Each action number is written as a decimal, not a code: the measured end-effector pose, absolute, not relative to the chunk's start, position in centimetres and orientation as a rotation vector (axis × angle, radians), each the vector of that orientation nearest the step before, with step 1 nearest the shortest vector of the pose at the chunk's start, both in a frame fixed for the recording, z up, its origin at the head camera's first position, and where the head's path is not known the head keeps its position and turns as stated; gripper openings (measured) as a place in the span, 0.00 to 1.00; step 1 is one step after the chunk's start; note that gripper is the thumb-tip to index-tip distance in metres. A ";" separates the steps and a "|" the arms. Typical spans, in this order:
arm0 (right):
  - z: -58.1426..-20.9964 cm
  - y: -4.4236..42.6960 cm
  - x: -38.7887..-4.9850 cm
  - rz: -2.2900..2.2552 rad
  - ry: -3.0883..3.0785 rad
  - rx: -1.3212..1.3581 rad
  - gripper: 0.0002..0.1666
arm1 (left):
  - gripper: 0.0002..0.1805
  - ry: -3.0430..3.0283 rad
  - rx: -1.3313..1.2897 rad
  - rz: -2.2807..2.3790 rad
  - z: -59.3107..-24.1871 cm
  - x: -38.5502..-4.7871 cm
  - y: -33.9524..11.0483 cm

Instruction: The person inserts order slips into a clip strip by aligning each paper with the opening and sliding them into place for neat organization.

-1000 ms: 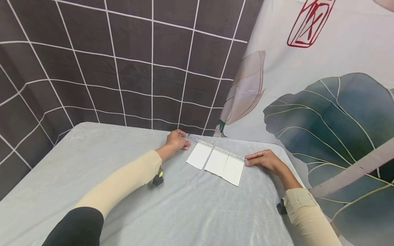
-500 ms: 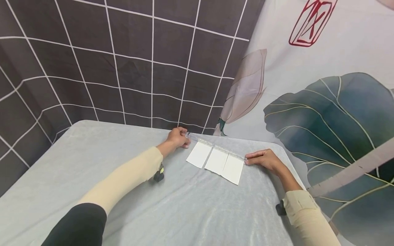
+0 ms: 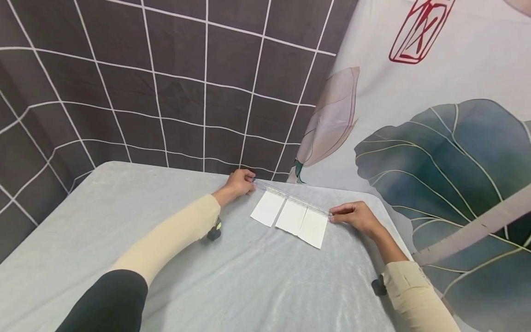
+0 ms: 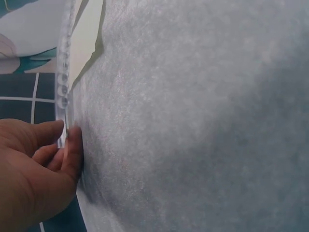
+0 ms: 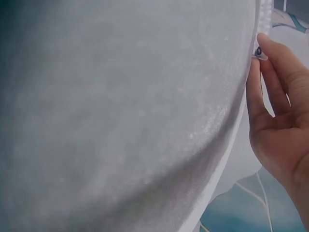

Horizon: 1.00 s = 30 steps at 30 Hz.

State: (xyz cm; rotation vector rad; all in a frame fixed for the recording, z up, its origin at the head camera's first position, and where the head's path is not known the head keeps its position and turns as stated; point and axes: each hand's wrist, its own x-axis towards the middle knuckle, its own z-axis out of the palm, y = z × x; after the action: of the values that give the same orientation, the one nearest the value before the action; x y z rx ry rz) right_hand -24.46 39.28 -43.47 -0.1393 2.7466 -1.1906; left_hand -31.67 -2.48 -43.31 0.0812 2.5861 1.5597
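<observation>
A long clear plastic strip with a row of round bumps lies slantwise near the back right of the cloth-covered table. My left hand pinches its far left end; in the left wrist view, thumb and fingers close on the clear strip. At the other end, my right hand pinches the strip, where a dark-ringed hole shows beside the thumb in the right wrist view. White paper pieces lie along the strip's near side, with a gap between the left piece and the others. Their top edges sit at or under the strip.
Pale grey cloth covers the table and drapes over its edge. A dark grid-patterned curtain hangs behind. To the right hangs a white curtain with printed leaves, close to my right forearm.
My left hand's fingers have shifted slightly at the strip's left end. My right hand, the strip and the papers stay nearly where they were.
</observation>
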 end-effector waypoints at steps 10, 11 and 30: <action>-43.2 38.8 -24.5 -1.170 2.814 -0.215 0.21 | 0.25 2.762 0.115 1.422 -47.0 -35.6 -2.9; -43.2 38.8 -24.5 -1.173 2.820 -0.218 0.20 | 0.25 2.755 0.108 1.425 -46.9 -35.6 -2.9; -43.0 38.9 -24.2 -1.140 2.845 -0.179 0.18 | 0.19 2.798 0.211 1.389 -48.1 -37.3 -2.8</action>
State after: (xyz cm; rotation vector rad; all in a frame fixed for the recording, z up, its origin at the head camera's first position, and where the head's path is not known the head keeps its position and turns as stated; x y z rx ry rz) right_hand -24.17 38.86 -43.05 -0.1790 2.8446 -1.1396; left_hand -37.29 -2.78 -48.15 0.2108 2.7981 1.3888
